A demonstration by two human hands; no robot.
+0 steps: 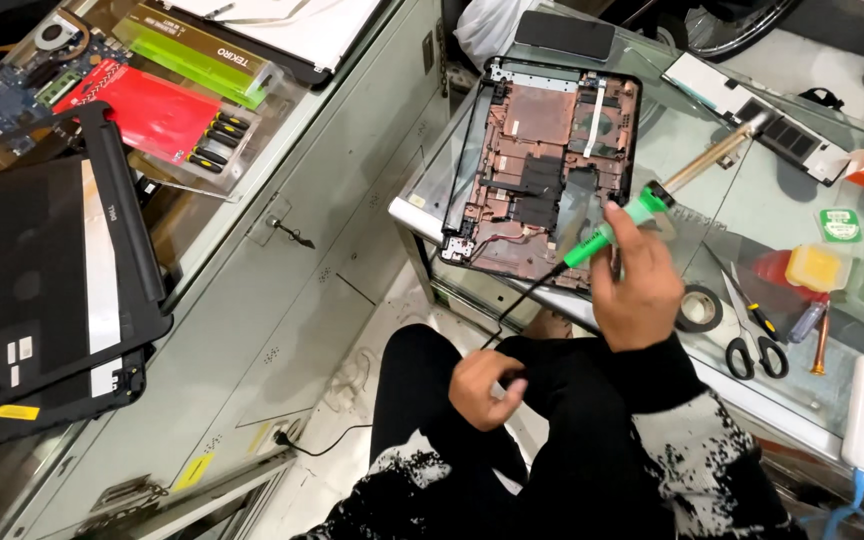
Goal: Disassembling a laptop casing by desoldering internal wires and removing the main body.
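Soldering iron [632, 215] gripped in right hand [637, 290]; left hand [487, 388] pinching cord [522, 300] below.

Black-handled scissors [755, 340] lie on the glass counter [752, 200] beside a roll of tape [698, 308]. A red screwdriver set [157, 115] and a black laptop lid [37, 270] rest on the other counter, left.

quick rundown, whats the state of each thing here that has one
right hand: shut on soldering iron, tip raised off the table
left hand: closed on the iron's black cord, by the lap
laptop base: opened up, insides bare, flat on glass table
scissors: closed, lying flat
tape roll: lying flat
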